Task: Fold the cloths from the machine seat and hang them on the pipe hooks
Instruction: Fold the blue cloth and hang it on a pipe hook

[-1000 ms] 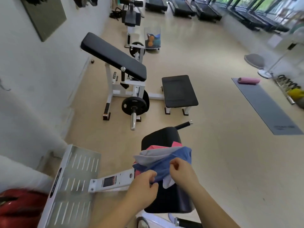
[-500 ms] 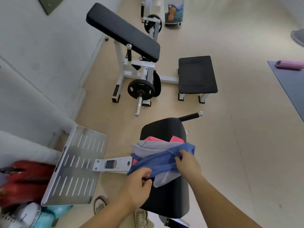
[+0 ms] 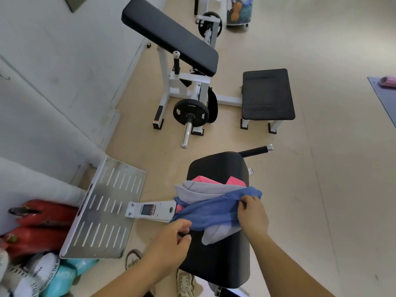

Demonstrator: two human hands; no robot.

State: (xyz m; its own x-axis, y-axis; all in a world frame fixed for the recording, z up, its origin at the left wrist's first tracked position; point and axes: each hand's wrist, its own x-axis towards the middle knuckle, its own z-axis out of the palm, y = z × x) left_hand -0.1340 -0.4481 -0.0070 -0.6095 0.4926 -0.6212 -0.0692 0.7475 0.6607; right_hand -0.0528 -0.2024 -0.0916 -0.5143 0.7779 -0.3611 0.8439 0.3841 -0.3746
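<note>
We stretch the soft blue cloth wider than a moment ago, left hand pinching one corner, right hand gripping another, over the padded seat.

This is a gym. A padded black bench slopes on a white steel frame, with a weight plate loaded on a chrome bar below it and a flat black pad just beside. Nearer, a machine shows its black seat and a slotted metal footplate. At the right edge a pink roller lies on an exercise mat. The floor is pale and smooth, the wall plain white, and a second plate-loaded machine stands farther back.
</note>
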